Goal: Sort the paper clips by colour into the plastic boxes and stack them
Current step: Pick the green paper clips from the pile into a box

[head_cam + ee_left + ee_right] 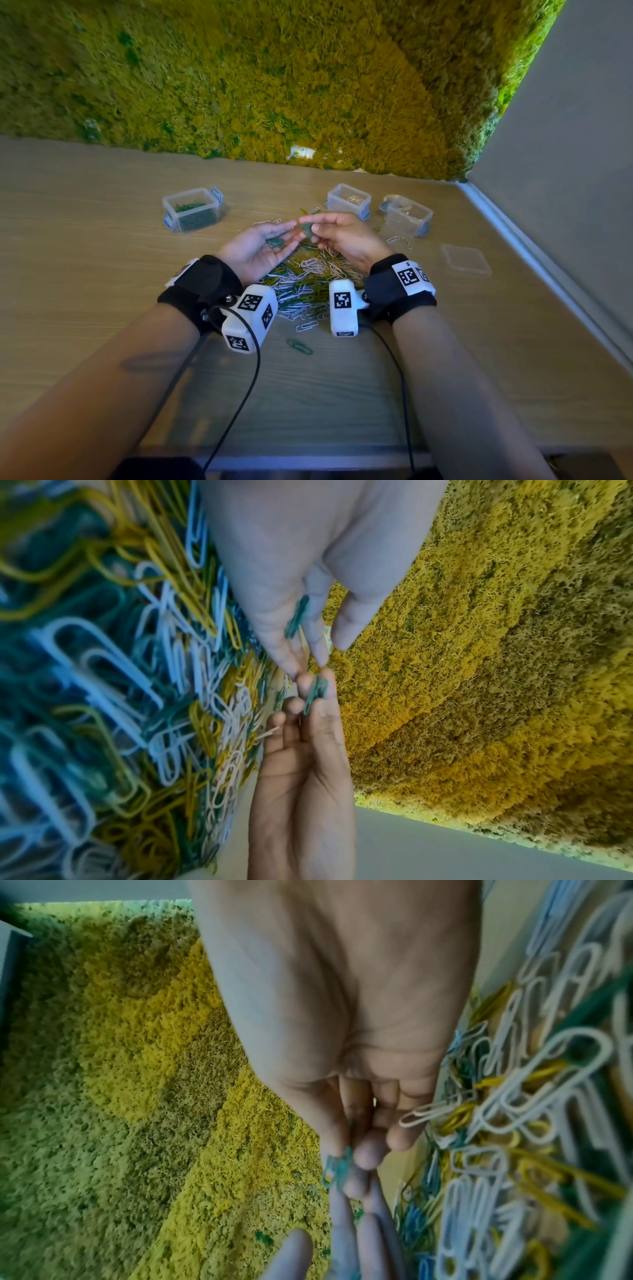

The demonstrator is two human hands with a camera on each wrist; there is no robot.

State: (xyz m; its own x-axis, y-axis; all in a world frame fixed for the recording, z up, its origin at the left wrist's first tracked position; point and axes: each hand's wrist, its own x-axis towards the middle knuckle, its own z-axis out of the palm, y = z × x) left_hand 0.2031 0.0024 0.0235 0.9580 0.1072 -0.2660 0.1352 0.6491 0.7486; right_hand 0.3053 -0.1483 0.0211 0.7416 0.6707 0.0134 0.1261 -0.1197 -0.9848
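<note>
A mixed pile of green, yellow and white paper clips (308,284) lies on the wooden table between my wrists. My left hand (274,236) is held palm up above the pile, fingers relaxed, with a few green clips (274,242) lying loose on the palm (296,618). My right hand (313,229) pinches a small bunch of green clips (306,229) between thumb and fingertips, right at the left hand's fingertips (315,693) (337,1171). A clear box holding green clips (193,209) stands open at the back left.
Two more clear boxes (349,200) (407,214) stand at the back right, with a few white clips beside them. A loose clear lid (466,258) lies flat near the right wall. Two green clips (299,346) lie alone near me. A moss wall backs the table.
</note>
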